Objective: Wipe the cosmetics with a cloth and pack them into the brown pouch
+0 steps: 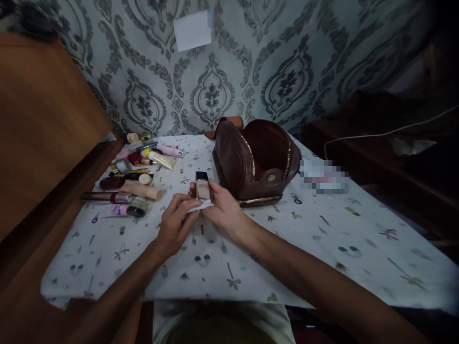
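My right hand (225, 206) is wrapped round a small foundation bottle (202, 189) with a black cap and beige contents, held upright above the table. In my left hand (176, 223) a white wipe (199, 206) is pinched, its edge against the bottle's lower end. Just beyond and to the right of my hands stands a brown leather bag (233, 153), its zip undone and its dark inside showing.
Several cosmetics, among them a yellowish tube (163, 160), a beige tube (143, 190) and a dark green jar (137, 207), lie at the left on the patterned cloth (222, 267). A blurred-out item (323, 177) lies right of the bag. A wooden panel (46, 119) borders the left.
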Action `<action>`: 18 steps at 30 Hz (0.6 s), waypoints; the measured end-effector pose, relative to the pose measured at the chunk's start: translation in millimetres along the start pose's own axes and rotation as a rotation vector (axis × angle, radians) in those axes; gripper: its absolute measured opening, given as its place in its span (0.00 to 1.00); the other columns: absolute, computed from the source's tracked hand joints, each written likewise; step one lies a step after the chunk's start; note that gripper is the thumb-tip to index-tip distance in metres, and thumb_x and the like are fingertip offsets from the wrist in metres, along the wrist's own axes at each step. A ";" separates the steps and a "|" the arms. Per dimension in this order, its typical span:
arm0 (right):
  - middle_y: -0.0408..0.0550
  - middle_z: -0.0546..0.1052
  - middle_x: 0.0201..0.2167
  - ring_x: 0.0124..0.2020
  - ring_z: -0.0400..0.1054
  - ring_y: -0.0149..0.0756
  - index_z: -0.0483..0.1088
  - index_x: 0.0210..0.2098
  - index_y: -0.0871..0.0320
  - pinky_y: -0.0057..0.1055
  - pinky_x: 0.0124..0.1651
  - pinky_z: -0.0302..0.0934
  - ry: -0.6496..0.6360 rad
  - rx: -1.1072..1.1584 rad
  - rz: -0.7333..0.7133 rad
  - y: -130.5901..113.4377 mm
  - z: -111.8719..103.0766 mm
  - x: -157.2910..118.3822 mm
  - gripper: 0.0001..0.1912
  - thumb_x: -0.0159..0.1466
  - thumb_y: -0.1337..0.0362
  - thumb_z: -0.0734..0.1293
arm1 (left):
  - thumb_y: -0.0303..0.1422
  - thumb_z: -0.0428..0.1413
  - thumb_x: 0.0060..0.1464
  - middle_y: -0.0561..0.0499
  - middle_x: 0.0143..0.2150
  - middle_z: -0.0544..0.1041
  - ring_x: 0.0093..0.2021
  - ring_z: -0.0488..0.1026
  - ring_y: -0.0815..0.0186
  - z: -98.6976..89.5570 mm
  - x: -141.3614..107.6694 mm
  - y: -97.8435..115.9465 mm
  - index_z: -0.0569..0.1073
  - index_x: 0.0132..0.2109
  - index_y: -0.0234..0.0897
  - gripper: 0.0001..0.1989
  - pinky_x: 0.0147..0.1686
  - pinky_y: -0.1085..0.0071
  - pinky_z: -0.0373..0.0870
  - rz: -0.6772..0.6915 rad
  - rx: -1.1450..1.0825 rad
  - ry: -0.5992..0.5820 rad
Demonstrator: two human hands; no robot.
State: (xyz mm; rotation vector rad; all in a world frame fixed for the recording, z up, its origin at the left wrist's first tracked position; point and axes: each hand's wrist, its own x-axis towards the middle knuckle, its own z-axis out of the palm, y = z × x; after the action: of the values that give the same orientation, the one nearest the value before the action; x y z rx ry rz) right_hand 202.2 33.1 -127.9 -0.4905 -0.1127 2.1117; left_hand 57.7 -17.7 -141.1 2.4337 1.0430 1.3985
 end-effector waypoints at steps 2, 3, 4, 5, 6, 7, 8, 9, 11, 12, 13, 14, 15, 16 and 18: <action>0.50 0.78 0.27 0.30 0.75 0.35 0.70 0.36 0.62 0.35 0.39 0.74 -0.017 0.015 -0.036 0.9 4.9 -1.2 0.19 0.74 0.63 0.51 | 0.26 0.54 0.63 0.49 0.42 0.72 0.44 0.71 0.65 -2.9 0.7 3.2 0.72 0.49 0.41 0.09 0.44 0.68 0.69 -0.059 -0.038 0.038; 0.49 0.78 0.27 0.30 0.75 0.35 0.70 0.36 0.61 0.35 0.39 0.74 -0.023 0.021 -0.051 1.4 6.8 -1.3 0.17 0.74 0.64 0.53 | 0.27 0.54 0.63 0.50 0.41 0.73 0.43 0.71 0.65 -3.7 0.3 4.5 0.72 0.48 0.40 0.08 0.43 0.68 0.69 -0.099 -0.057 0.062; 0.48 0.78 0.27 0.30 0.75 0.35 0.69 0.36 0.60 0.35 0.40 0.74 -0.024 0.023 -0.070 2.1 8.4 -1.2 0.15 0.73 0.66 0.54 | 0.28 0.54 0.62 0.51 0.40 0.73 0.42 0.71 0.65 -3.9 -0.6 5.7 0.72 0.46 0.40 0.06 0.42 0.69 0.69 -0.148 -0.079 0.088; 0.47 0.78 0.27 0.30 0.75 0.34 0.69 0.35 0.59 0.35 0.40 0.74 -0.024 0.019 -0.089 3.0 9.6 -0.9 0.12 0.72 0.68 0.56 | 0.29 0.55 0.62 0.51 0.39 0.73 0.41 0.71 0.65 -3.6 -1.8 6.8 0.72 0.45 0.40 0.05 0.42 0.69 0.68 -0.207 -0.107 0.114; 0.45 0.78 0.28 0.30 0.75 0.34 0.68 0.35 0.58 0.34 0.40 0.74 -0.025 0.010 -0.112 4.1 10.4 -0.7 0.09 0.71 0.69 0.59 | 0.30 0.55 0.62 0.52 0.39 0.73 0.40 0.71 0.66 -2.6 -3.2 8.0 0.71 0.44 0.40 0.04 0.41 0.70 0.68 -0.275 -0.144 0.139; 0.45 0.78 0.28 0.30 0.75 0.33 0.68 0.35 0.58 0.33 0.39 0.73 -0.025 -0.003 -0.132 5.3 10.9 -0.7 0.07 0.69 0.71 0.62 | 0.31 0.55 0.61 0.52 0.38 0.73 0.39 0.71 0.66 -1.2 -4.7 9.2 0.71 0.43 0.39 0.04 0.41 0.70 0.67 -0.344 -0.194 0.164; 0.44 0.78 0.28 0.30 0.75 0.33 0.68 0.34 0.57 0.32 0.39 0.73 -0.025 -0.021 -0.149 6.6 11.2 -0.9 0.05 0.67 0.72 0.64 | 0.32 0.56 0.60 0.52 0.38 0.72 0.39 0.71 0.66 0.5 -5.9 10.4 0.70 0.42 0.39 0.04 0.42 0.70 0.67 -0.409 -0.254 0.190; 0.43 0.78 0.28 0.31 0.75 0.32 0.69 0.34 0.57 0.30 0.38 0.73 -0.026 -0.048 -0.166 8.1 11.4 -1.5 0.05 0.65 0.72 0.67 | 0.33 0.56 0.60 0.52 0.37 0.72 0.40 0.70 0.66 2.3 -7.0 11.8 0.70 0.42 0.39 0.05 0.42 0.70 0.67 -0.465 -0.323 0.215; 0.42 0.77 0.28 0.31 0.74 0.31 0.69 0.33 0.58 0.28 0.38 0.72 -0.027 -0.117 -0.228 11.4 12.4 -3.6 0.07 0.60 0.73 0.71 | 0.35 0.58 0.58 0.54 0.36 0.71 0.38 0.70 0.67 5.5 -8.2 15.2 0.69 0.40 0.38 0.07 0.41 0.71 0.67 -0.561 -0.475 0.266; 0.41 0.77 0.27 0.31 0.74 0.30 0.70 0.32 0.57 0.27 0.38 0.72 -0.021 -0.154 -0.275 13.2 13.3 -5.0 0.09 0.57 0.73 0.73 | 0.36 0.59 0.56 0.54 0.36 0.71 0.38 0.70 0.68 6.6 -8.4 17.4 0.68 0.39 0.39 0.09 0.40 0.72 0.67 -0.606 -0.549 0.281; 0.40 0.77 0.28 0.31 0.73 0.29 0.70 0.32 0.57 0.26 0.39 0.71 -0.014 -0.192 -0.331 15.0 14.5 -6.6 0.11 0.54 0.73 0.75 | 0.37 0.60 0.55 0.54 0.36 0.71 0.37 0.70 0.69 7.2 -8.4 19.9 0.68 0.39 0.39 0.10 0.39 0.73 0.67 -0.653 -0.621 0.288; 0.38 0.76 0.28 0.31 0.73 0.29 0.69 0.32 0.57 0.26 0.39 0.71 -0.005 -0.230 -0.393 16.8 15.9 -8.3 0.14 0.51 0.73 0.76 | 0.38 0.62 0.54 0.54 0.37 0.72 0.36 0.70 0.69 7.4 -8.2 22.9 0.68 0.40 0.39 0.12 0.38 0.74 0.67 -0.707 -0.694 0.292; 0.38 0.76 0.29 0.32 0.72 0.28 0.69 0.33 0.56 0.25 0.40 0.70 0.004 -0.271 -0.465 18.8 17.4 -10.1 0.17 0.48 0.73 0.77 | 0.40 0.63 0.52 0.54 0.37 0.73 0.35 0.71 0.70 7.0 -7.9 26.1 0.68 0.40 0.39 0.14 0.36 0.75 0.68 -0.768 -0.770 0.298; 0.37 0.76 0.30 0.33 0.72 0.28 0.69 0.35 0.55 0.25 0.41 0.69 0.013 -0.320 -0.542 20.9 18.8 -11.8 0.20 0.47 0.72 0.78 | 0.41 0.64 0.51 0.55 0.38 0.73 0.34 0.71 0.70 6.3 -7.5 29.5 0.68 0.42 0.39 0.16 0.35 0.75 0.69 -0.833 -0.845 0.308; 0.37 0.76 0.34 0.35 0.71 0.28 0.69 0.38 0.54 0.24 0.42 0.67 0.031 -0.442 -0.690 25.3 21.1 -15.4 0.23 0.45 0.69 0.78 | 0.43 0.66 0.48 0.56 0.36 0.74 0.30 0.71 0.71 4.3 -6.5 36.1 0.67 0.45 0.41 0.21 0.31 0.75 0.69 -0.948 -0.978 0.325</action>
State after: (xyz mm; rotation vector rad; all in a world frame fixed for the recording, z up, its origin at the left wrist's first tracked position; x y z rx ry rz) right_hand 181.6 8.5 -110.6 -0.6319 -0.6458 1.3942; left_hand 76.9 -47.9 -132.1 0.8573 0.9860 1.4106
